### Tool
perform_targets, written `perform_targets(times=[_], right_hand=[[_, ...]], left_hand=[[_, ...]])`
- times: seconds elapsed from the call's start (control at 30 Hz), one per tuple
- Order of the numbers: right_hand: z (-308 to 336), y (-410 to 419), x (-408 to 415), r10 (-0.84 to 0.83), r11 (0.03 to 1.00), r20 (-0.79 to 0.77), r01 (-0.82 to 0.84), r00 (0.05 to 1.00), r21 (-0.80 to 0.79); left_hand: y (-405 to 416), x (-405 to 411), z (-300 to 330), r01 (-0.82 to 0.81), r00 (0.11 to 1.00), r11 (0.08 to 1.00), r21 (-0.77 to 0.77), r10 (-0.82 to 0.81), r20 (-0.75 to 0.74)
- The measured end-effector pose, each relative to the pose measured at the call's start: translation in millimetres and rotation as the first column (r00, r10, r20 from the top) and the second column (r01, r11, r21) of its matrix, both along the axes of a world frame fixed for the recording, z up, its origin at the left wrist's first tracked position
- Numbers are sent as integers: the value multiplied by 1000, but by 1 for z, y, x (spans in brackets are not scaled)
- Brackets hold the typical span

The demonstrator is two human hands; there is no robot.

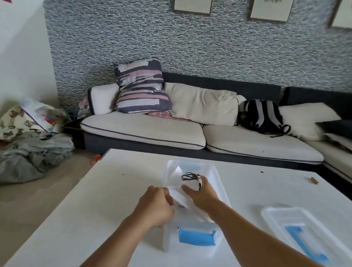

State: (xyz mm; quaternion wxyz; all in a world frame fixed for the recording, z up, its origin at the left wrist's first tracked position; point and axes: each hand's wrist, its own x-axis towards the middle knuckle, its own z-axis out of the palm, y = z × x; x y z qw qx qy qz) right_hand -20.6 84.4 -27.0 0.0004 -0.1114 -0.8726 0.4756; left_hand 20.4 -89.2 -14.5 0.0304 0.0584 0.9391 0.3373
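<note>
l hand (158,202) pinches white paper bag (179,197), r hand (202,196) grips its top over clear box (189,163); if shoved in, bag could crumple, black cord (190,176) could snag on rim.

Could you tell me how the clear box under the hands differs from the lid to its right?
The box is deep, and the left hand and right hand grip a white paper item at its top; the lid is shallow and untouched. The box has a broad blue latch; the lid a slim blue handle. Both are clear plastic.
</note>
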Motion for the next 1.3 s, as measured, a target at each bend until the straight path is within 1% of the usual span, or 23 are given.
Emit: perform_targets(times=[0.03, 0.1, 0.13, 0.17, 0.2, 0.23, 0.3, 0.33, 0.37, 0.5, 0.67, 0.77, 0.8, 0.83, 0.87, 0.9, 0.93, 0.97, 1.0, 1.07, 1.13, 1.23, 1.3], right_hand=[[3, 3, 2, -21, 995, -97, 31, 995, 99], [20, 5, 9, -49, 969, -272, 112, 961, 221], [27, 6, 12, -22, 954, -309, 112, 951, 278], [35, 8, 19, 60, 931, -288, 50, 956, 361], [39, 8, 22, 176, 886, -183, -75, 967, 457], [43, 7, 26, 295, 817, -23, -240, 955, 524], [40, 3, 30, 456, 635, 306, -547, 835, 545], [35, 1, 28, 486, 571, 402, -630, 776, 526], [31, 0, 26, 487, 543, 452, -665, 747, 514], [12, 3, 17, 433, 425, 539, -691, 723, 585], [-17, 13, -4, 364, 463, 665, -747, 652, 478], [-1, 8, 0, 358, 483, 730, -784, 583, 389], [7, 7, 0, 365, 461, 730, -793, 578, 398], [16, 7, 1, 362, 421, 717, -791, 596, 444], [25, 6, 0, 348, 377, 683, -763, 642, 525], [35, 6, 1, 325, 343, 617, -697, 717, 630], [42, 4, -1, 310, 325, 526, -609, 792, 724], [44, 1, -2, 311, 326, 450, -539, 837, 777], [44, -3, -4, 326, 326, 427, -524, 843, 787], [33, -11, -6, 365, 270, 549, -650, 752, 711], [8, -11, -12, 313, 250, 665, -734, 678, 631], [-21, 3, -20, 252, 322, 712, -750, 656, 577], [-28, 5, -23, 260, 326, 718, -759, 646, 564]], left_hand=[[2, 1, 2, -4, 1000, 1000, 0, 4, 6], [7, 3, 3, -11, 1000, 1000, -18, 11, -23], [9, 2, 2, -23, 999, 999, -40, 21, -49], [10, 2, 2, -27, 997, 996, -79, 22, -71], [11, 2, 0, -25, 995, 993, -117, 14, -98], [13, 3, 1, -15, 995, 990, -141, 0, -104], [15, 7, 3, 18, 995, 988, -151, -32, -91], [15, 8, 5, 23, 996, 989, -144, -35, -80], [14, 10, 9, 23, 998, 991, -132, -31, -58], [11, 9, 10, 37, 999, 994, -100, -37, 4], [8, 2, 3, 118, 992, 987, -112, -111, 67], [9, 3, 8, 139, 990, 969, -204, -128, 64], [10, 3, 9, 136, 990, 966, -221, -124, 66], [12, 4, 9, 136, 990, 966, -218, -122, 77], [13, 4, 9, 138, 989, 969, -204, -123, 88], [15, 5, 9, 138, 988, 971, -197, -122, 93], [17, 6, 9, 138, 988, 971, -196, -122, 92], [18, 6, 9, 134, 989, 971, -197, -119, 85], [20, 6, 10, 129, 991, 971, -203, -117, 72], [21, 8, 11, 127, 992, 970, -206, -120, 46], [22, 8, 11, 138, 990, 971, -197, -132, 43], [22, 6, 9, 155, 987, 973, -170, -144, 74], [20, 5, 6, 147, 987, 978, -149, -134, 91]])
